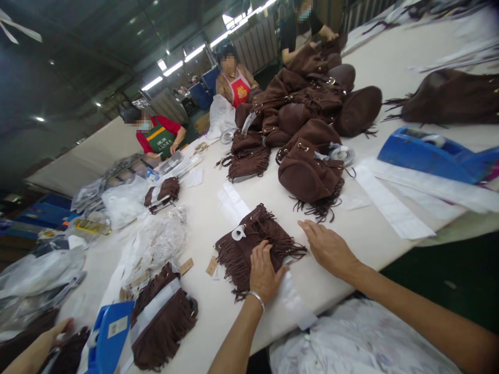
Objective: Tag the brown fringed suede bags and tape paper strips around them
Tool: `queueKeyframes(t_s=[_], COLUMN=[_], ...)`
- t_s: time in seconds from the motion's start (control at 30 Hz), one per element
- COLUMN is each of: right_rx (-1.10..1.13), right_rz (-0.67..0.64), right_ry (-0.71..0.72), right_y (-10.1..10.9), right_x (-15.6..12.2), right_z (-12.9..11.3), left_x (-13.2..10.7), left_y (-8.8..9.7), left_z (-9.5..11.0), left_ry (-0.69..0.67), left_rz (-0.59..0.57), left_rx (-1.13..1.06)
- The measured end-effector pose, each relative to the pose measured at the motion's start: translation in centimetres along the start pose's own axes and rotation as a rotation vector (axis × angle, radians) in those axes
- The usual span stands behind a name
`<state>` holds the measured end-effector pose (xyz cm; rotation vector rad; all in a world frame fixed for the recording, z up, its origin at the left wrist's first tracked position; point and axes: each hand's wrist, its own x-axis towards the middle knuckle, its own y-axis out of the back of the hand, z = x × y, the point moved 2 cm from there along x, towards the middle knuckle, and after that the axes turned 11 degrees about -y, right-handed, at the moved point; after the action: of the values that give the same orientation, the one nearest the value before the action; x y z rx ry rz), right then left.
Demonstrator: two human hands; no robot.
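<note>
A dark brown fringed bag (249, 239) lies on the table in front of me, with a white ring-shaped piece (238, 232) on its upper left and a tan tag (211, 266) beside it. My left hand (264, 272) rests on the bag's fringed front, fingers stretched out; a bracelet circles that wrist. Just right of the fringe, my right hand (327, 248) is flat with fingers extended, holding nothing. Under the bag runs a white paper strip (298, 304), showing at its near and far sides.
A heap of brown bags (307, 104) lies beyond. Blue tape dispensers stand at right (429, 153) and lower left (111, 332). A wrapped fringed bag (163, 317) is at left, near another person's hand (54, 337). Several co-workers stand along the far side. Clear plastic bags (351, 343) hang below the edge.
</note>
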<state>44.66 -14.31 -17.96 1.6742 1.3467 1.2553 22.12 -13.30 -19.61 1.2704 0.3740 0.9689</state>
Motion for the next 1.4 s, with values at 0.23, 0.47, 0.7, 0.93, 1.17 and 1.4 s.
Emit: queueKeyframes(t_s=[0.23,0.47,0.7,0.93,1.17,1.4], right_rx=[0.086,-0.028,0.126,0.271,0.214,0.215], right_rz=[-0.047,-0.102,-0.021,-0.039,-0.029,0.026], right_ry=[0.296,0.362,0.185,0.288,0.285,0.295], right_y=[-1.9,-2.3,-0.4,-8.0,-9.6,-6.7], right_x=[-0.3,0.7,4.5,8.1,7.6,9.5], right_z=[-5.3,-1.6,-1.5,-6.4,-3.7,-8.1], left_x=[0.1,-0.1,-0.2,0.1,0.2,-0.1], left_y=[0.1,0.3,0.2,-0.1,0.4,0.5], left_z=[0.1,0.2,0.4,0.2,0.2,0.0], left_ry=[-0.017,-0.011,0.005,-0.016,-0.031,-0.04], left_rz=[0.021,0.018,-0.024,-0.077,-0.06,-0.052], left_rx=[0.0,-0.025,0.014,0.101,0.147,0.151])
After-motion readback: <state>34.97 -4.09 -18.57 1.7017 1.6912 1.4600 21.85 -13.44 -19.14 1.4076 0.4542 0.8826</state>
